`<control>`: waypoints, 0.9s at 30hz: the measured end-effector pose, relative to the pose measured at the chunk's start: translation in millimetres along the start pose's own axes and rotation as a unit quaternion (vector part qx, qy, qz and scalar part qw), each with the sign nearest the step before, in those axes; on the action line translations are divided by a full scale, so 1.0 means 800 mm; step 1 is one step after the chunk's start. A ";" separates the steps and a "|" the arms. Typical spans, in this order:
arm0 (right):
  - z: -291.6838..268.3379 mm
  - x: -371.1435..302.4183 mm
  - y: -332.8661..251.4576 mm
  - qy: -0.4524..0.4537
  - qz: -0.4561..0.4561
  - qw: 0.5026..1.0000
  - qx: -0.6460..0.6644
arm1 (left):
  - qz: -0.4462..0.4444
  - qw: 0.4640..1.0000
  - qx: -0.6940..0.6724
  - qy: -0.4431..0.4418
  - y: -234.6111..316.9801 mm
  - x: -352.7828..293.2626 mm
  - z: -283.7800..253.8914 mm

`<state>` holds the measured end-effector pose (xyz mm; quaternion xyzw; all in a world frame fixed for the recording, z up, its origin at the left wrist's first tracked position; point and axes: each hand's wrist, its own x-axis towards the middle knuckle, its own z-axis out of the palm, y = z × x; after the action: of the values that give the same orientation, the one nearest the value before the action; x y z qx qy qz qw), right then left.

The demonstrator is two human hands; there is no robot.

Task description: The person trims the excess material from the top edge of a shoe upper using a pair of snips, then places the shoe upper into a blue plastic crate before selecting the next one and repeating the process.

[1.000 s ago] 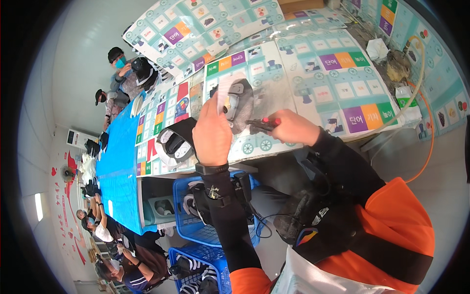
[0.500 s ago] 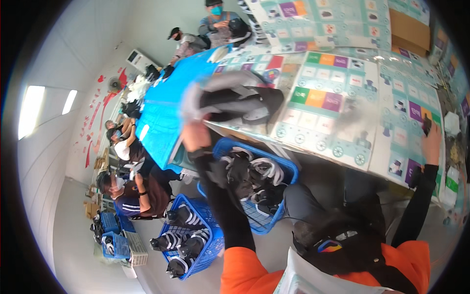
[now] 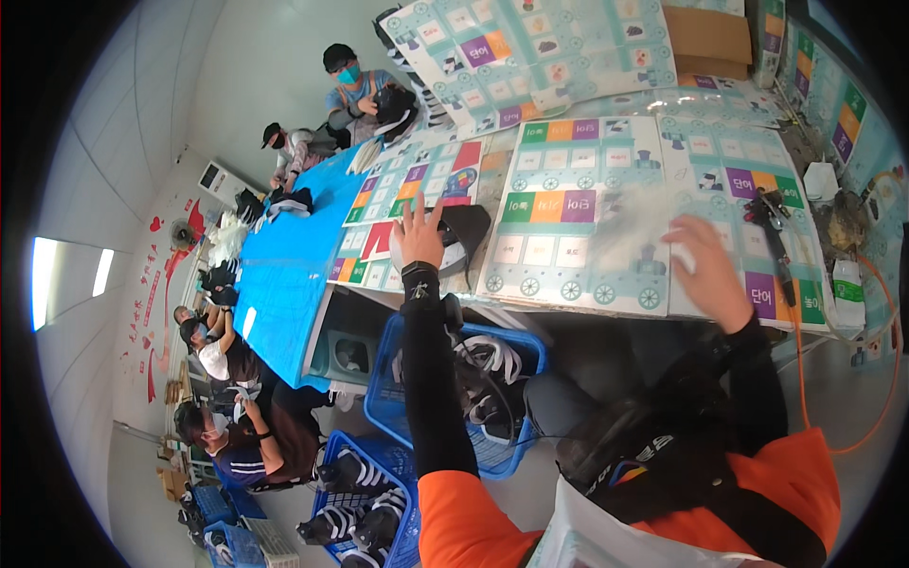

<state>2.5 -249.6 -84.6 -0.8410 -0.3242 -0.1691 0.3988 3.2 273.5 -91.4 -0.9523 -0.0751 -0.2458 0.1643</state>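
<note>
My left hand (image 3: 417,237) is at the table's near edge with its fingers spread. Just beside and partly behind it lies a black shoe (image 3: 464,232), which it may be touching. Over the covered table, my right hand (image 3: 705,275) is open with loosely bent fingers and nothing in it. To the right of that hand, a black hand tool (image 3: 772,237) with an orange hose (image 3: 803,379) lies on the table.
Below the table stand two blue baskets (image 3: 379,386) of black-and-white shoes. A blue-covered worktable (image 3: 303,246) runs off to the left, with several people along it. A brown cardboard box (image 3: 708,43) is at the back. A white-green bottle (image 3: 847,293) stands far right.
The grey-black shoe in my left hand has come down to the table edge, and the fingers have opened. My right hand has let go of the tool and moved left.
</note>
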 end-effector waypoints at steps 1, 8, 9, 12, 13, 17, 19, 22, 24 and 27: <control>0.007 0.000 -0.018 0.005 -0.006 1.000 0.000 | -0.002 1.000 0.003 0.007 -0.006 0.003 -0.002; 0.036 0.004 -0.104 -0.137 -0.001 0.962 0.237 | -0.042 0.992 0.044 0.107 0.009 -0.027 -0.138; 0.048 0.006 -0.116 -0.125 -0.001 0.952 0.279 | -0.038 0.988 0.051 0.141 0.026 -0.046 -0.173; 0.074 0.013 -0.148 -0.122 -0.064 0.942 0.307 | -0.123 0.989 0.043 0.072 0.080 -0.125 -0.253; 0.085 0.014 -0.157 -0.143 -0.061 0.934 0.323 | -0.117 0.987 -0.025 0.105 0.098 -0.154 -0.263; 0.158 0.001 -0.162 -0.160 -0.070 0.933 0.313 | -0.237 0.949 -0.203 0.041 0.160 -0.257 -0.257; 0.204 -0.025 -0.148 -0.185 -0.015 0.926 0.329 | -0.298 0.918 -0.260 0.021 0.175 -0.310 -0.224; 0.251 -0.064 -0.116 -0.198 -0.022 0.926 0.319 | -0.388 0.810 -0.439 -0.030 0.194 -0.362 -0.177; 0.280 -0.090 -0.092 -0.279 -0.011 0.913 0.297 | -0.407 0.748 -0.524 0.007 0.204 -0.411 -0.124; 0.306 -0.115 -0.067 -0.278 0.012 0.910 0.308 | -0.477 0.610 -0.633 -0.015 0.216 -0.465 -0.075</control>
<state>-94.8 -71.3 -257.2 -0.6933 -0.4480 0.1840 0.5336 -307.8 68.2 -273.3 -0.6530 -0.3467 -0.2612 -0.6206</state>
